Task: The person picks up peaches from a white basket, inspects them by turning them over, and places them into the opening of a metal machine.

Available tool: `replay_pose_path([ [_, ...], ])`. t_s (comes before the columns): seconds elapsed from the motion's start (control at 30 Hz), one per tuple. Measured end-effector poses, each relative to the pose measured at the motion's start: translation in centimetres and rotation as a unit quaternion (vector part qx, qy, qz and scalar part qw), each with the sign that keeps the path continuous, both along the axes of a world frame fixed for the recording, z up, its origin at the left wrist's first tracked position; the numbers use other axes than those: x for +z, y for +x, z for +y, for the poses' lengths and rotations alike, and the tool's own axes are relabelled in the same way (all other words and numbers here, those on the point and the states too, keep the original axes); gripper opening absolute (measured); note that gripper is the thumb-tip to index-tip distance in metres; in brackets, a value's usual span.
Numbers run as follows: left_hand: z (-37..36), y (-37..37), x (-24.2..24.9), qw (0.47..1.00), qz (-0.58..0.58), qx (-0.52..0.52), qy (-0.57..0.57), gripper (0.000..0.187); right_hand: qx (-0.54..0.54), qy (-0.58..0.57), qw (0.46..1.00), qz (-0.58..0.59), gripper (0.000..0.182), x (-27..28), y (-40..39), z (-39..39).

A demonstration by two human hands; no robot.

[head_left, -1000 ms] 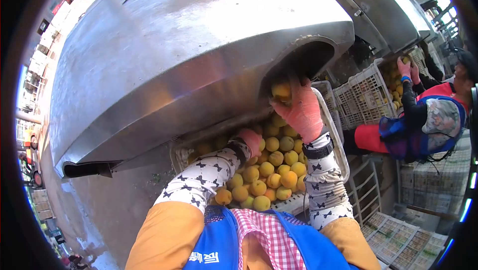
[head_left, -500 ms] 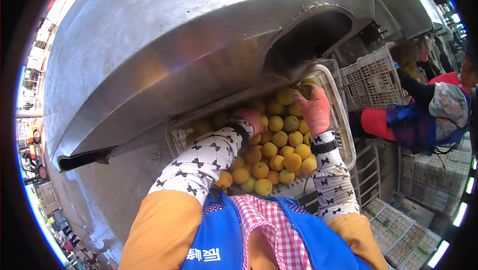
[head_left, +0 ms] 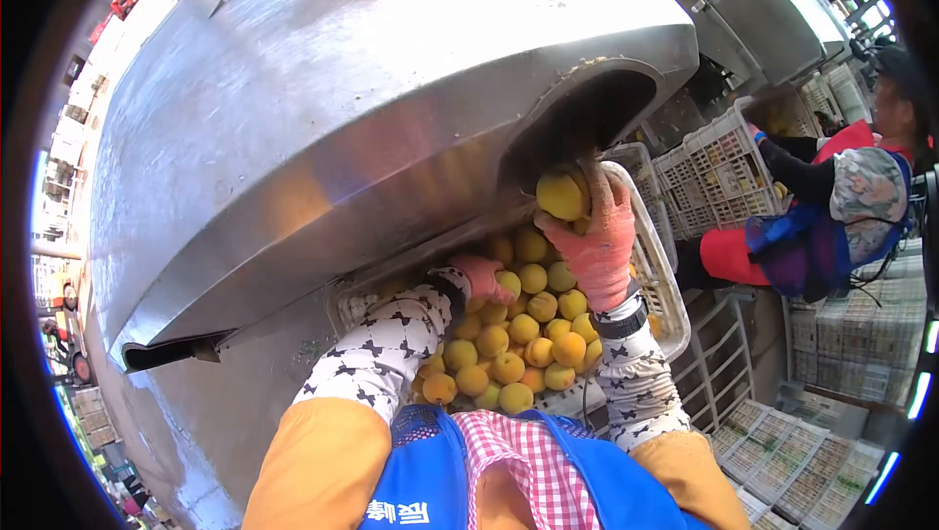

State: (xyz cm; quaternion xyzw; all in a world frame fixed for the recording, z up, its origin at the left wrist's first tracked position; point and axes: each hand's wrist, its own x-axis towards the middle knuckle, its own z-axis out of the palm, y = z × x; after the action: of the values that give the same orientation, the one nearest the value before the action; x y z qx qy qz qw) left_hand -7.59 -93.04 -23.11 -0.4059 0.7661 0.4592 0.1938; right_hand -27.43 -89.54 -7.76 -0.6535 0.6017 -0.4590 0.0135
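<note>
A white crate (head_left: pixel 657 266) full of yellow-orange fruit (head_left: pixel 509 367) stands in front of me, partly under the edge of a metal machine (head_left: pixel 391 129). My right hand (head_left: pixel 599 246), in a pink glove, holds a yellow-green fruit (head_left: pixel 561 196) just below the machine's dark opening (head_left: pixel 606 105). Lower and to the left, my left hand (head_left: pixel 479 279), also gloved in pink, rests among the fruit in the crate. Its fingers curl against a yellow fruit (head_left: pixel 508 284).
On the right, a person (head_left: pixel 831 207) in a red and blue outfit reaches to another white crate (head_left: pixel 719 168). Stacked crates (head_left: pixel 792 457) and a metal rail frame (head_left: pixel 714 359) are at the lower right. Machinery (head_left: pixel 734 2) continues at the upper right.
My right hand has moved up and left toward the opening, its fruit now clearly visible. My left hand has shifted slightly down and left. The view has tilted a little.
</note>
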Motion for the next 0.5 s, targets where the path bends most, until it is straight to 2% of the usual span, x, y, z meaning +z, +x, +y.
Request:
replay_pose_path([
  [0.07, -0.4, 0.4, 0.3, 1.000, -0.001, 0.004, 0.025, 0.082, -0.025, 0.058, 0.998, 0.006, 0.086, 0.4, 1.1, -0.7],
  [0.13, 0.3, -0.2, 1.9, 0.997, -0.005, -0.078, -0.001, 0.080, -0.021, 0.079, 0.997, -0.002, 0.085, 0.7, 1.4, -1.4],
  [0.17, 0.9, -0.5, 2.7, 0.992, -0.037, -0.123, -0.004, 0.083, -0.046, 0.073, 0.996, 0.021, 0.078, 0.7, 1.9, -2.3],
  [0.2, 1.3, -0.7, 3.5, 0.991, -0.039, -0.127, 0.007, 0.083, -0.073, 0.071, 0.994, 0.044, 0.072, 0.6, 2.4, -3.4],
  [0.27, 2.7, -0.8, 4.5, 0.978, -0.093, -0.180, -0.048, 0.086, -0.069, 0.113, 0.986, 0.103, 0.073, -1.2, 2.9, -7.8],
  [0.3, 2.3, -0.3, 4.7, 0.978, -0.089, -0.186, -0.029, 0.086, -0.067, 0.125, 0.985, 0.098, 0.073, -1.1, 2.1, -7.2],
  [0.37, 2.3, 0.6, 6.5, 0.977, -0.092, -0.189, -0.020, 0.086, 0.059, 0.014, 0.991, -0.123, 0.064, 1.8, -1.4, -6.5],
  [0.4, 2.2, 0.8, 6.8, 0.977, -0.094, -0.193, -0.021, 0.085, 0.013, 0.023, 0.993, -0.117, 0.054, 3.3, -2.1, -4.0],
  [0.43, 2.1, 0.8, 6.3, 0.977, -0.094, -0.192, -0.012, 0.085, 0.003, 0.065, 0.982, -0.175, 0.040, 1.1, -3.7, -2.3],
  [0.5, 2.3, 0.1, 5.2, 0.974, -0.143, -0.176, 0.014, 0.087, 0.004, 0.260, 0.963, -0.077, 0.029, -2.4, -5.1, 1.3],
])
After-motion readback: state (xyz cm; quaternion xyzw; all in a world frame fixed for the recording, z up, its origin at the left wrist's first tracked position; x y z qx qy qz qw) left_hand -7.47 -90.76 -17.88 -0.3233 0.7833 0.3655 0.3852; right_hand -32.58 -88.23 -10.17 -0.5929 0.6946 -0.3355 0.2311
